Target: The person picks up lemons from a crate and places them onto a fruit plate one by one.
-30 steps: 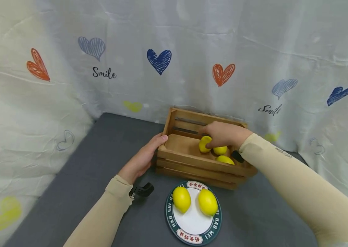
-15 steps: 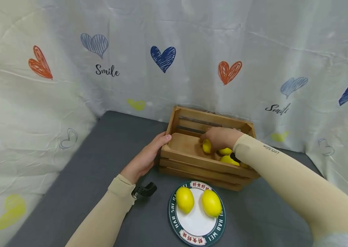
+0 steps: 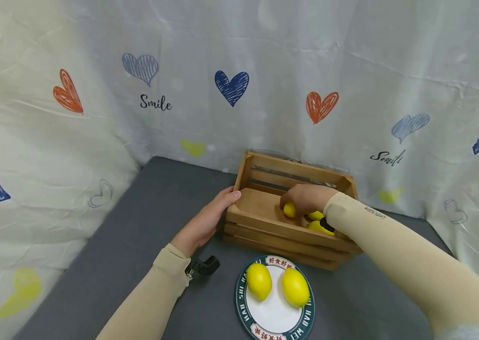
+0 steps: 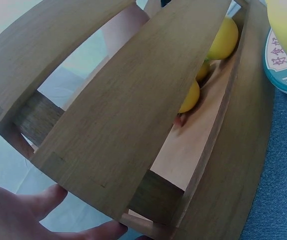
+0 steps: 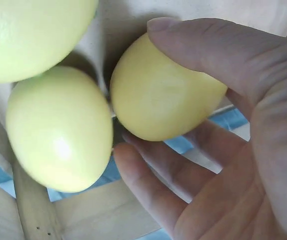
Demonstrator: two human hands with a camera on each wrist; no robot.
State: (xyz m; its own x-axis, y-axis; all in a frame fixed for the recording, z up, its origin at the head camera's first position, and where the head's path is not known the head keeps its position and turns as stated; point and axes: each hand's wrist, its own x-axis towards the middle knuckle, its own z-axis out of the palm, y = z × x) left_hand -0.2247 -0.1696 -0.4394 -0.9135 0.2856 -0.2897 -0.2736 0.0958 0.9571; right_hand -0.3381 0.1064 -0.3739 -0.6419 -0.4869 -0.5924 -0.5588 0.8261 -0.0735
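My left hand (image 3: 207, 218) grips the left end of a slatted wooden crate (image 3: 281, 237), thumb over its top edge. In the left wrist view, fingertips (image 4: 106, 231) press against the crate's end. Inside the crate, my right hand (image 3: 307, 197) holds a yellow lemon (image 5: 163, 95) low over the bottom, thumb on one side and fingers curled round the other. Right beside it lie more lemons, one smaller-looking (image 5: 61, 132) and one at the corner of the right wrist view (image 5: 28, 35). My wrist and sleeve partly hide the crate's right end.
In front of the crate stands a round plate (image 3: 271, 317) with a green lettered rim, bearing two lemons (image 3: 259, 281). The dark grey tabletop (image 3: 137, 241) meets a pale curtain (image 3: 273, 56) printed with hearts behind the crate and at the left.
My right hand has lowered the lemon deeper into the crate, towards its bottom. The left hand keeps its grip on the crate, and the head view has shifted slightly.
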